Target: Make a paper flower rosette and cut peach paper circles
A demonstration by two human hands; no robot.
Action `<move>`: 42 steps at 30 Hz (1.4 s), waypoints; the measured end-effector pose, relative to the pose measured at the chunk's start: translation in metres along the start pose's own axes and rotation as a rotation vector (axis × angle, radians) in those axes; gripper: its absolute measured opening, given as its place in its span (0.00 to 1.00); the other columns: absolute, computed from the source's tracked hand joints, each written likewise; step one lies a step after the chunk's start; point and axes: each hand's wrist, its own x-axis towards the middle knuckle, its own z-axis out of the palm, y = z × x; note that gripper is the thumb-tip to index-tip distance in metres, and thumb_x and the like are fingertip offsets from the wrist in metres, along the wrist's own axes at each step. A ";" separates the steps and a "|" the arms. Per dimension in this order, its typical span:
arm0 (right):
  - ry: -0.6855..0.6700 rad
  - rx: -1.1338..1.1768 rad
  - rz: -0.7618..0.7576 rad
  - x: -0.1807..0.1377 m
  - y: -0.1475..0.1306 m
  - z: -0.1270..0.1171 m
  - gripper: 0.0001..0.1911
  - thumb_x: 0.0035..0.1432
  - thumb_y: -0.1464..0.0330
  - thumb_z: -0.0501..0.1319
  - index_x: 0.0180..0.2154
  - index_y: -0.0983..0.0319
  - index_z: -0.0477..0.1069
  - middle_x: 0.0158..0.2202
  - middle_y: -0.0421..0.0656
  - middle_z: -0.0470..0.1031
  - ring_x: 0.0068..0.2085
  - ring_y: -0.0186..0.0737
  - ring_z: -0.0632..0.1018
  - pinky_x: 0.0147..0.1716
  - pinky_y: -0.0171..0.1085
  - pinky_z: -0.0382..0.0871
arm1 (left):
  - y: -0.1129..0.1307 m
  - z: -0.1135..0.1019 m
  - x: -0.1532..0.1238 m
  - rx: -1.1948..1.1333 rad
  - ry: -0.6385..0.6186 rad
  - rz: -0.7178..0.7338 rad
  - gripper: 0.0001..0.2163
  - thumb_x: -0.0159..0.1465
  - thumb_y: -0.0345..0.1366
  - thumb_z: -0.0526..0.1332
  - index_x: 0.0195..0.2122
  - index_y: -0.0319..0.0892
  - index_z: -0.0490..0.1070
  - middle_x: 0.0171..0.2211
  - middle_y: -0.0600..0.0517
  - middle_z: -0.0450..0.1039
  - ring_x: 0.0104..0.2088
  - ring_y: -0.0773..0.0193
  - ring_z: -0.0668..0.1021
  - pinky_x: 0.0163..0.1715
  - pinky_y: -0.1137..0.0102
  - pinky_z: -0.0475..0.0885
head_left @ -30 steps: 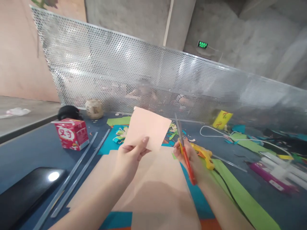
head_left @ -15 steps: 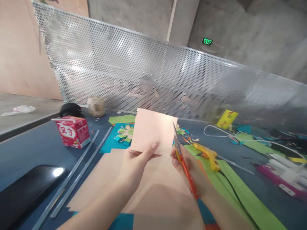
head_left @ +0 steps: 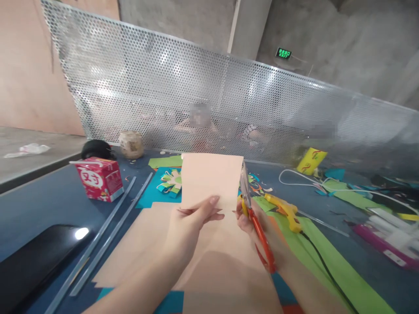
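Note:
My left hand point(head_left: 193, 218) pinches a pale peach sheet of paper point(head_left: 211, 179) by its lower edge and holds it upright above the table. My right hand point(head_left: 253, 222) grips orange-handled scissors point(head_left: 253, 213), whose blades point up along the paper's right edge. A larger peach sheet point(head_left: 183, 257) lies flat on the blue table beneath both hands.
A red carton point(head_left: 98, 178) and two long grey strips point(head_left: 108, 231) lie to the left, with a black phone point(head_left: 36, 261) at the near left. A yellow glue gun point(head_left: 284, 211), green paper strips point(head_left: 327, 266) and cut scraps lie to the right. A perforated metal screen point(head_left: 209, 100) stands behind, with people beyond it.
The held paper has turned from tilted to square-on. The scissors have moved left up against its right edge.

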 end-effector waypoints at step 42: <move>0.008 -0.029 0.006 -0.003 0.012 0.000 0.17 0.58 0.52 0.51 0.31 0.60 0.62 0.25 0.39 0.61 0.23 0.32 0.64 0.19 0.32 0.59 | -0.003 0.006 -0.008 0.008 -0.050 -0.042 0.08 0.46 0.32 0.69 0.28 0.36 0.79 0.29 0.45 0.80 0.29 0.56 0.81 0.22 0.72 0.75</move>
